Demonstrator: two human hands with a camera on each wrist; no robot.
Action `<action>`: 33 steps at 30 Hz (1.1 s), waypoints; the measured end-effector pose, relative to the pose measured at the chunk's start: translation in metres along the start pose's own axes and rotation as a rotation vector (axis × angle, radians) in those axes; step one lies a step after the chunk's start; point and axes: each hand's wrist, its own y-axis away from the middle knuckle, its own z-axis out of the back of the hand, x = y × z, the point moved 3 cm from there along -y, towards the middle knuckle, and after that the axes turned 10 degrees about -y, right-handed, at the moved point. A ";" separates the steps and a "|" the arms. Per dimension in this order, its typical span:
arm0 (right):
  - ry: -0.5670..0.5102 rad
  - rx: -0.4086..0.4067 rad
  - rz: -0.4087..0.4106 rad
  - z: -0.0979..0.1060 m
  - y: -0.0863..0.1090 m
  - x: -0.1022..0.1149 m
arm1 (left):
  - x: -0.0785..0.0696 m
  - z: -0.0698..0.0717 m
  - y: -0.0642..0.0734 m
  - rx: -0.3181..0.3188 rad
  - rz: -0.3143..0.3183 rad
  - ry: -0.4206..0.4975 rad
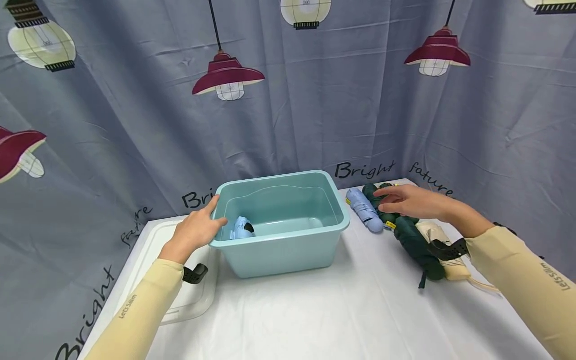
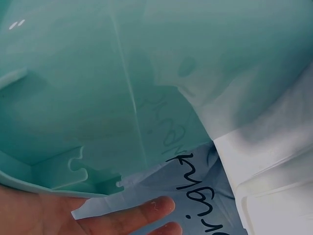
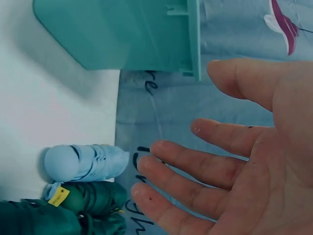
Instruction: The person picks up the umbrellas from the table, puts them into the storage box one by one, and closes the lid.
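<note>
A pale teal plastic tub [image 1: 288,255] stands on the table with a light blue folded umbrella [image 1: 242,228] inside at its left end. My left hand [image 1: 194,232] rests on the tub's left rim, thumb over the edge; in the left wrist view its fingers [image 2: 132,218] extend loosely outside the wall. Above the umbrellas at the right hovers my right hand [image 1: 414,201], fingers spread and palm bare in the right wrist view. Under and around it lie a light blue umbrella [image 1: 365,210], dark green umbrellas [image 1: 416,247] and a cream one [image 1: 434,231], partly hidden by the wrist.
A translucent white lid [image 1: 198,300] lies flat left of the tub, partly under my left forearm. Behind the table hangs a grey-blue curtain [image 1: 292,120] printed with lamps and lettering. White cloth [image 1: 333,315] covers the table.
</note>
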 end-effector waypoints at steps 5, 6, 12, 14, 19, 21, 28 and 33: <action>-0.022 0.015 -0.030 -0.004 -0.001 -0.011 | 0.002 0.000 0.000 0.008 0.000 -0.005; -0.029 0.020 -0.036 -0.005 -0.001 -0.012 | 0.002 0.000 0.000 0.006 0.000 -0.005; -0.019 0.003 -0.050 -0.001 0.005 -0.022 | 0.001 0.001 -0.003 -0.005 -0.017 0.015; -0.010 0.000 -0.054 0.000 0.007 -0.026 | 0.001 0.002 -0.004 -0.005 -0.019 0.016; -0.003 0.004 -0.076 -0.002 0.009 -0.038 | 0.003 0.000 -0.005 0.002 -0.013 0.014; -0.002 0.006 -0.084 -0.001 0.011 -0.044 | 0.003 0.000 -0.006 0.007 -0.016 0.012; -0.016 -0.005 -0.087 0.002 0.014 -0.053 | 0.002 0.005 -0.007 0.000 -0.013 0.013; -0.018 -0.010 -0.110 -0.001 0.017 -0.060 | 0.002 0.004 -0.005 0.021 -0.012 0.004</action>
